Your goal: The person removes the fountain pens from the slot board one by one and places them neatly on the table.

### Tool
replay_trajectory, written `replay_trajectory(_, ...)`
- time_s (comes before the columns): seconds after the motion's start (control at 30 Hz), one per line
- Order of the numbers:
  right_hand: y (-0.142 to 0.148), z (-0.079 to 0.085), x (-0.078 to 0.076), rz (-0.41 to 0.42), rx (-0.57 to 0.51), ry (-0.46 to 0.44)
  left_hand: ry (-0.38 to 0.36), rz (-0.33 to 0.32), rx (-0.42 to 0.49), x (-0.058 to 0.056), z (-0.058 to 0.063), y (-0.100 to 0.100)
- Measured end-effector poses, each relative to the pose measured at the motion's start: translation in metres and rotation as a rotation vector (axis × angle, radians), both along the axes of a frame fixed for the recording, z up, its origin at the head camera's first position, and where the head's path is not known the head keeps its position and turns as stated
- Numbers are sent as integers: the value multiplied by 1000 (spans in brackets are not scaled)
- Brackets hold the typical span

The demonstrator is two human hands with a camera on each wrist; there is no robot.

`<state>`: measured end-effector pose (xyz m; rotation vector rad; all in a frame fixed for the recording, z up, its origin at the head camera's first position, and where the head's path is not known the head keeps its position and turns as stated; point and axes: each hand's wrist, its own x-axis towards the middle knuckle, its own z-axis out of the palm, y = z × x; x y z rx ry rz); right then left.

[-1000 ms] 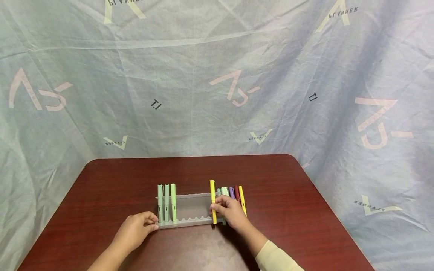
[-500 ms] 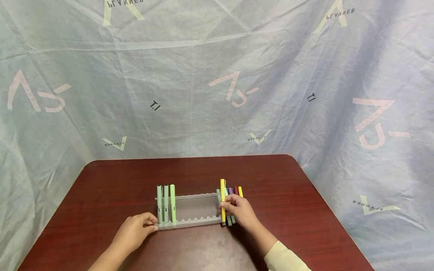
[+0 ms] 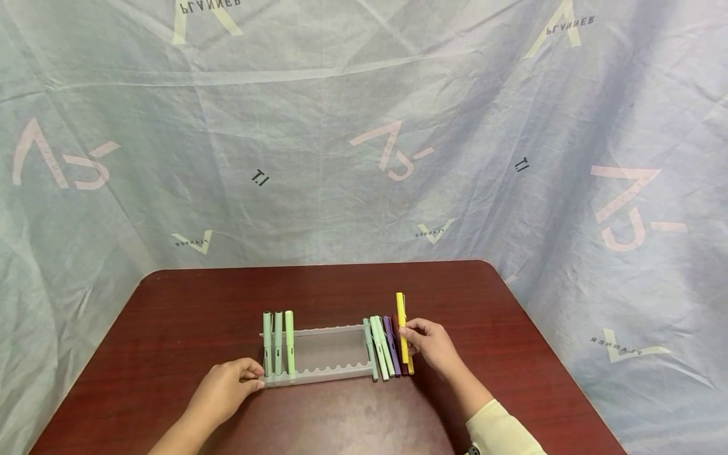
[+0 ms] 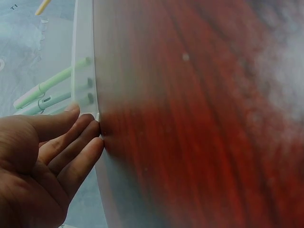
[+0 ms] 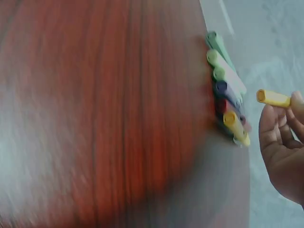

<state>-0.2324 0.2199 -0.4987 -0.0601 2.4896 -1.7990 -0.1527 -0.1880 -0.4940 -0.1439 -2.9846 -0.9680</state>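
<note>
My left hand (image 3: 227, 385) holds the left front corner of a clear plastic pen rack (image 3: 330, 351) between thumb and fingers. Two grey-green pens (image 3: 279, 344) and a light green pen (image 3: 290, 341) stand in the notches at its left end. Pinched in my right hand (image 3: 435, 347) is a yellow pen (image 3: 400, 309), raised above a row of pens beside the rack's right end. That row has a grey-green pen (image 3: 370, 351), light green pens (image 3: 382, 354), a purple pen (image 3: 391, 344), a dark red pen (image 5: 222, 105) and another yellow pen (image 5: 230, 118).
The dark red wooden table (image 3: 318, 417) has rounded far corners. A grey printed cloth (image 3: 318, 189) hangs behind it and along both sides. The rack's middle notches (image 3: 335, 368) hold no pens.
My right hand has carried the yellow pen rightward from the rack's right end to above the far end of the pen row, uncovering that row. The left hand stays at the rack's corner.
</note>
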Motion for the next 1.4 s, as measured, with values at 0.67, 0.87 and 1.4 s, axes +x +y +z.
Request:
replay_trajectory(0.67,26,-23,-4,-81,225,-132,-5,-1,0,0,0,-1)
replay_trajectory(0.87,25,-23,-5,-58,364,-115,-6,4,3,1,-1,-1)
replay_trajectory(1.4,-1,2,-6,30,-7,75,-17,2,-6,0,1,0)
